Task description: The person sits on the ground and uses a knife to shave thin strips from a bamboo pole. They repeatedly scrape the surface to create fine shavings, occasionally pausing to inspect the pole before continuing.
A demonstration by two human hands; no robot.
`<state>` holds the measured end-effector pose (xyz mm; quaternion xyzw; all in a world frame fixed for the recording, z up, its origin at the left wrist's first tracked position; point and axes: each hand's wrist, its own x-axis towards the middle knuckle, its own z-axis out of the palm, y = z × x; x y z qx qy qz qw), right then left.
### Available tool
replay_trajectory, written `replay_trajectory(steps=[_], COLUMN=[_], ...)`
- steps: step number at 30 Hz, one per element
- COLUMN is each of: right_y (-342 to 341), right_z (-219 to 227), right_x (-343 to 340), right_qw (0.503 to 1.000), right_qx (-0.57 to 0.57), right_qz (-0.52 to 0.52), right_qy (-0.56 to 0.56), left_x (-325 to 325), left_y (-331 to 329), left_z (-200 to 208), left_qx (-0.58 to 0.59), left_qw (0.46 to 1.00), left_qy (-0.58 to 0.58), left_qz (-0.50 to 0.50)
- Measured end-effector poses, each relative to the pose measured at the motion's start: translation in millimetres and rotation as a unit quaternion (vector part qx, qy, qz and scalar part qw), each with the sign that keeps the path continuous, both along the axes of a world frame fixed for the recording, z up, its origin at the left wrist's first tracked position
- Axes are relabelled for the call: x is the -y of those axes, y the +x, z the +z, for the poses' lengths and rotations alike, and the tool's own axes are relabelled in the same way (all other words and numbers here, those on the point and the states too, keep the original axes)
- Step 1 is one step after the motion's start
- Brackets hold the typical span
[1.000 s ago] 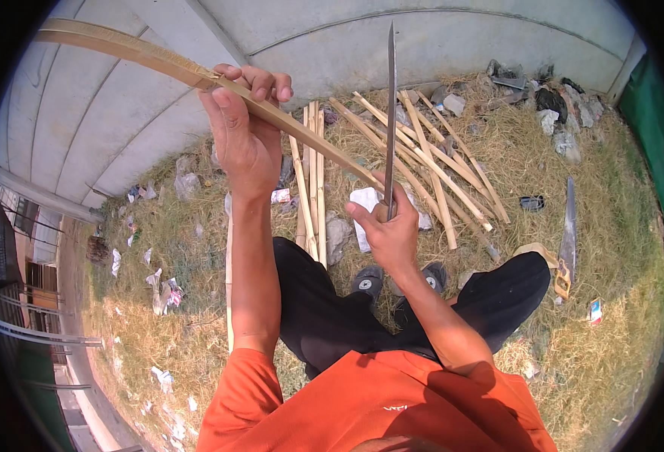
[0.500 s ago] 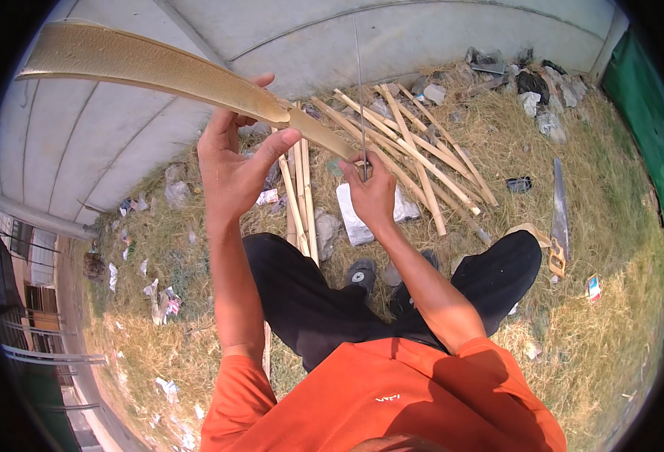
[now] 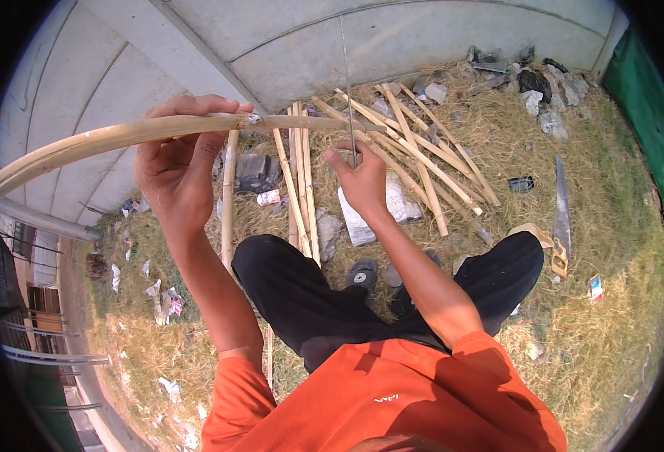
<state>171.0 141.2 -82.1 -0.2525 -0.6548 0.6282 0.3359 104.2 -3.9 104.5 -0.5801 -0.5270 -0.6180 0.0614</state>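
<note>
A long split bamboo strip [image 3: 83, 143] runs across the upper left, its narrow side toward me and a node near its middle. My left hand [image 3: 181, 162] is closed on it just left of the node, thumb below and fingers over the top. My right hand [image 3: 364, 181] is closed around the lower end of a long, thin metal rod-like tool [image 3: 348, 83], which stands nearly upright. Whether it is a rod or a blade seen edge-on, I cannot tell. The strip's thin right end meets the tool just above my right fingers.
Several bamboo strips [image 3: 422, 166] lie in a loose pile on the dry grass, beside a white block [image 3: 358, 218]. A handsaw [image 3: 561, 218] lies to the right. Rubbish bags [image 3: 539, 87] sit by the concrete wall [image 3: 422, 38]; a green sheet [image 3: 637, 98] hangs at right.
The bamboo strip has turned from its broad inner face to its narrow side, and its left end has dropped. My left hand has shifted left and closed on it. The metal tool leans slightly more left.
</note>
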Motion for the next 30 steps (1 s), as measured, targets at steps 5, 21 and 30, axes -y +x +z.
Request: replay_trajectory(steps=[5,21,30], right_y=[16,5,24], right_z=[35,58,46], right_x=[17,-38,-16], right_qw=[0.918,0.933,0.979], right_qx=[-0.134,-0.183,0.005], right_qz=[0.132,0.195,0.118], right_qy=[-0.349,-0.241,-0.164], left_x=[8,14,-10], left_y=[-15,4,5], left_z=[-42,-148,-64], left_qx=[-0.061,-0.338,-0.275], left_qw=[0.992,0.923,0.953], left_qy=[0.082,-0.144,0.016], left_qz=[0.076,0.116,0.123])
